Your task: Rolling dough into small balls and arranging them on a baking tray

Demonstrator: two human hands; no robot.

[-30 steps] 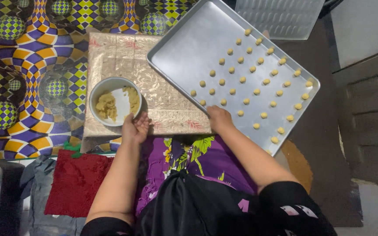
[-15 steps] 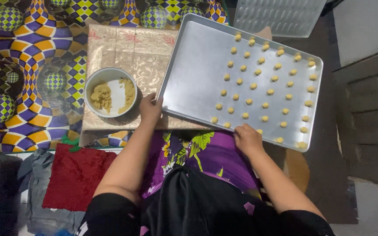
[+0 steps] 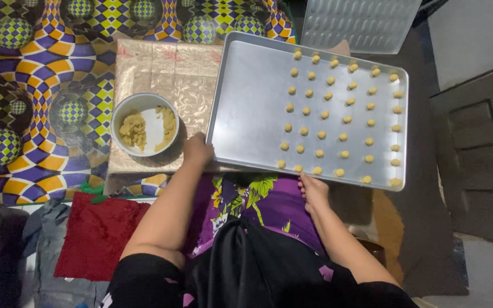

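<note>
Baking tray (image 3: 252, 114) is held by both hands and fills the middle and right of the picture. The left hand (image 3: 197, 151) is curled around the tray's lower left corner. The right hand (image 3: 313, 191) grips the bottom edge, with its fingers closed on the rim. Small yellow dough balls (image 3: 322, 135) sit in rows on the right half of the tray, and the left half is bare.

Left of the left hand stands a white bowl (image 3: 156, 128) with lumps of dough (image 3: 133, 130) in it. The bowl is on a small tabletop covered in shiny gold paper (image 3: 166, 68), and the tray's left part rests over it too. Around that lies a bright patterned mat (image 3: 41, 68). A red cloth (image 3: 95, 234) is at the lower left, and a ridged plastic tray (image 3: 360, 23) is at the top right.

The hands look busy shifting the tray into place. It needs to stay flat so the balls do not roll.

A moment ago the tray sat more tilted and the left hand was next to the bowl. Now the tray is straighter and nearer the bowl.
</note>
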